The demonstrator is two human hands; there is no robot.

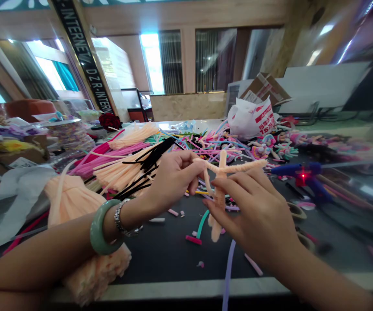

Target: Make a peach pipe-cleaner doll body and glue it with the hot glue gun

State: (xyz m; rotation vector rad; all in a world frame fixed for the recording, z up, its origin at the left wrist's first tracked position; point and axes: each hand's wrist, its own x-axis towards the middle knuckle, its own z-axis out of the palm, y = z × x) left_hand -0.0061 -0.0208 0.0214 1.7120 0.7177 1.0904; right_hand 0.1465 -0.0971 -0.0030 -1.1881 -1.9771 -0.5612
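Dark worktable (160, 259), heaped with pipe cleaners (206, 142). Banner (83, 56) at 11 o'clock read "INTERNE…", cut off. White bag (251, 119) at 1 o'clock, print unclear. Blue glue gun (303, 172) at 3 o'clock. Left hand (173, 181) and right hand (254, 216) gripped peach chenille cross figure (220, 172) at center, fingers partly hiding it.

A wide pale green jade bangle (97, 230), a silver link bracelet (120, 220), both on the left wrist (133, 208)
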